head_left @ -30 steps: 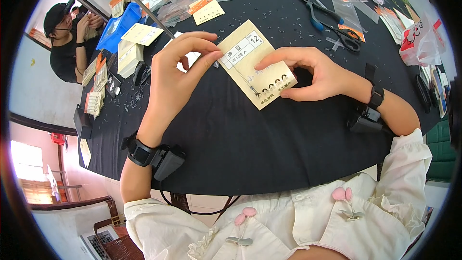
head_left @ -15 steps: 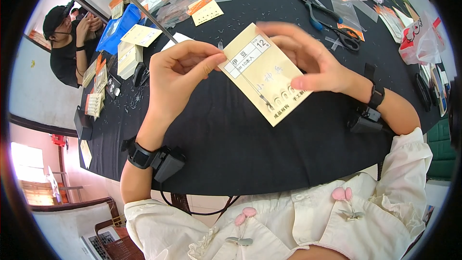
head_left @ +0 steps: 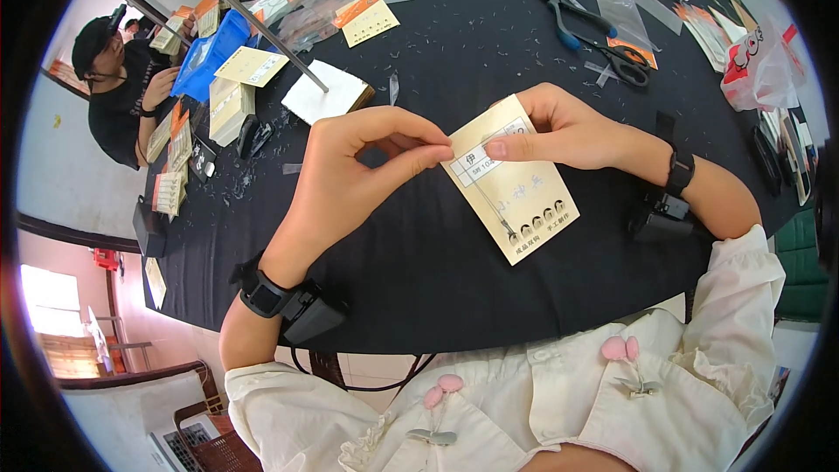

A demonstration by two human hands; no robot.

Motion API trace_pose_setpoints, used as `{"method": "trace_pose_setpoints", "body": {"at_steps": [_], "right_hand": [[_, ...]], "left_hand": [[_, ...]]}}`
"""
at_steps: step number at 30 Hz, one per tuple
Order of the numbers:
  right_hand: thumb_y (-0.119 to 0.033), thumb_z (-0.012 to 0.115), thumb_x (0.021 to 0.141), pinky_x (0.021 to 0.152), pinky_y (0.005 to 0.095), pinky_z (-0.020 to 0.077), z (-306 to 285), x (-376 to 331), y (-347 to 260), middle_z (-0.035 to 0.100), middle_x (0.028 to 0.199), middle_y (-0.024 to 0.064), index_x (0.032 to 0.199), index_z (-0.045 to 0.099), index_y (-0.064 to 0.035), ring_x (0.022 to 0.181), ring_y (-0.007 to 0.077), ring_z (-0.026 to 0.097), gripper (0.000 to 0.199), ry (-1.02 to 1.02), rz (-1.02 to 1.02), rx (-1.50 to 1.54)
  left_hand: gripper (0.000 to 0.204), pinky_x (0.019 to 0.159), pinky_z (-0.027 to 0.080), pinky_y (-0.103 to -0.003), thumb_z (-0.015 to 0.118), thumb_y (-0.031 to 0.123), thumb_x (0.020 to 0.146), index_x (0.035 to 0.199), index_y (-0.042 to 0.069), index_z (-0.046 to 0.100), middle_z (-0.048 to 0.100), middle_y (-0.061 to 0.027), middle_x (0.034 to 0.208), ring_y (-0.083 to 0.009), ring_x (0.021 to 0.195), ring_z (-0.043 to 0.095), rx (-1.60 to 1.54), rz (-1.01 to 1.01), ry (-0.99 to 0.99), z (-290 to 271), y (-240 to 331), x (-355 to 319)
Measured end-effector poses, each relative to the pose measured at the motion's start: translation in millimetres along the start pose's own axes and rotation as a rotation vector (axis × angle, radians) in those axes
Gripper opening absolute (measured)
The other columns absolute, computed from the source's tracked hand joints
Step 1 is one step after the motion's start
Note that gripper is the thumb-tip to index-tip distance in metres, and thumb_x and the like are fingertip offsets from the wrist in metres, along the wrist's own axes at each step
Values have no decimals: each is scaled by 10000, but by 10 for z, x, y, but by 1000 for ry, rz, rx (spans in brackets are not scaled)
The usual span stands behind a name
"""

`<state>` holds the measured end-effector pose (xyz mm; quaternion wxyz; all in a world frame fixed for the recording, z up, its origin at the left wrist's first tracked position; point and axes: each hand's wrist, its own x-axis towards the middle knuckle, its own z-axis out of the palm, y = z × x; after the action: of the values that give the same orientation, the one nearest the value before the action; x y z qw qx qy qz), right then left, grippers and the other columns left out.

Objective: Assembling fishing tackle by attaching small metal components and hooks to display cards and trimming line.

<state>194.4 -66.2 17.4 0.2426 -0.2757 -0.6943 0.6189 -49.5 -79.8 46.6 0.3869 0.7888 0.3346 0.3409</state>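
Observation:
A cream-coloured card [head_left: 516,197] with dark print and a row of small round holes along its lower end hangs tilted in front of me. My right hand [head_left: 559,131] grips its top right part, thumb across the front and fingers behind. At the card's upper left edge my left hand [head_left: 384,153] is closed, thumb and forefinger pinched together. A thin fishing line [head_left: 494,201] slants up the card's face toward that pinch, from a small dark hook-like piece [head_left: 510,233] by the holes. The exact point of the left fingers' hold is too small to see.
On the black-covered table [head_left: 419,280] lie pliers [head_left: 568,22], scissors [head_left: 629,65], clear bags [head_left: 319,9] and card stacks [head_left: 232,109]. A metal rod [head_left: 262,26] rises from a white block [head_left: 325,96]. Beside a blue tray [head_left: 210,52] sits another person [head_left: 118,79]. A white plastic bag [head_left: 760,74] stands right.
Both hands have come nearer to me with the card. My right thumb has moved from the card's lower right edge to its upper face. The white block is now uncovered.

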Motion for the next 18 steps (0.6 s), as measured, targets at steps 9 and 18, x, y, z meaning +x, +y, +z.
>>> {"method": "trace_pose_setpoints", "body": {"at_steps": [9, 18], "right_hand": [[-271, 628, 899, 654, 226, 511, -3, 7, 27, 685, 948, 86, 1118, 619, 16, 783, 90, 649, 361, -36, 0, -18], [-267, 623, 902, 675, 232, 513, -1, 6, 25, 683, 963, 92, 1117, 619, 15, 807, 94, 649, 355, -60, -11, -35]], "left_hand": [[84, 567, 469, -212, 707, 59, 779, 861, 38, 711, 676, -37, 770, -98, 626, 601, 232, 118, -21, -52, 27, 2], [114, 545, 460, -241, 680, 23, 789, 902, 23, 693, 661, -67, 788, -142, 632, 601, 302, 220, -14, -46, 2, 23]]}}
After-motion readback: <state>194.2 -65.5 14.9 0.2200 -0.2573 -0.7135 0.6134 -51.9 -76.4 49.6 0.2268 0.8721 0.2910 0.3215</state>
